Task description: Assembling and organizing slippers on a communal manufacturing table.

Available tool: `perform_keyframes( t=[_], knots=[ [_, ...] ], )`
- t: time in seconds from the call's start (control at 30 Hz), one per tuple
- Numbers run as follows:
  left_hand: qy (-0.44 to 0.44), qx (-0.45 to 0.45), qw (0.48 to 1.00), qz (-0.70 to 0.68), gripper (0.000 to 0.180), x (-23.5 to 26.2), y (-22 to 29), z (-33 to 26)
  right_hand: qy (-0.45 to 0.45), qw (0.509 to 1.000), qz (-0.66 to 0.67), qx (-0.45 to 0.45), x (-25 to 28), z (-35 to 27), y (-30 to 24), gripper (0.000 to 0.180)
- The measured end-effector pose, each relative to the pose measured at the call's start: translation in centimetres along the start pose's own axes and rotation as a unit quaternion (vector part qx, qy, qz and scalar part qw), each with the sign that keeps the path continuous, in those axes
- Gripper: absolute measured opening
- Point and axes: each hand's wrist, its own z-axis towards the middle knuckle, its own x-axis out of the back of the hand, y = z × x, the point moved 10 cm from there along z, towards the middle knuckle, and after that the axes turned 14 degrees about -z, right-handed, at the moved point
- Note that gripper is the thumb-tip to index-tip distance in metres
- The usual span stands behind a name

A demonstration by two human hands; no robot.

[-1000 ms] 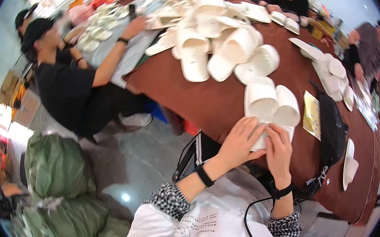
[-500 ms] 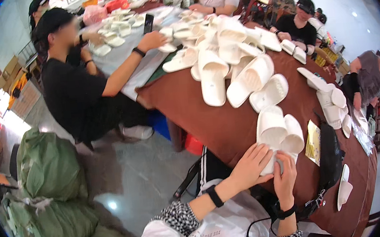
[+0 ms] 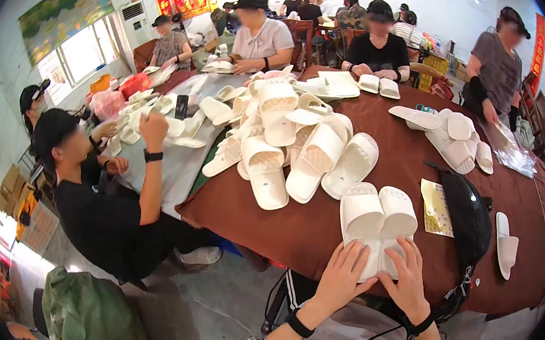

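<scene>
A pair of white slide slippers lies sole-down at the near edge of the table, toes away from me, side by side. On the heel of the left slipper, my left hand has its fingers bent over the footbed and its thumb low at the heel end. My right hand grips the heel of the right slipper in the same manner. Just beyond them rises a heap of loose white slippers, several lying over one another.
A brown cloth covers the table. To the right lie a yellow printed sheet, a black bag, a single slipper and a stack of slippers. Co-workers sit around; one is at my left. Green sacks stand on the floor.
The two slippers now sit level and apart at the toes, where the left one overlapped the right. My right hand has come onto the right slipper's heel. My view has tilted up.
</scene>
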Motion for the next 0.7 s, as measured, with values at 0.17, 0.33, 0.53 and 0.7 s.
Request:
perform_keyframes(
  t=[0.17, 0.33, 0.53, 0.7],
  knots=[
    [-0.034, 0.013, 0.999, 0.039, 0.074, -0.1, 0.6, 0.4, -0.031, 0.999, -0.030, -0.023, -0.1, -0.8, 0.4, 0.061],
    [-0.053, 0.008, 0.997, 0.059, 0.078, -0.8, 0.2, 0.5, -0.031, 0.999, -0.024, -0.034, -0.1, -0.8, 0.8, 0.062],
    [-0.074, -0.007, 0.995, 0.061, 0.077, -0.4, -0.2, 1.3, -0.019, 0.999, -0.001, -0.025, 0.4, -0.5, 1.4, 0.061],
    [-0.088, -0.010, 0.996, -0.008, 0.073, 0.9, -0.3, 1.9, 0.036, 0.998, 0.010, -0.044, 1.7, -0.4, 2.4, 0.057]
  ],
)
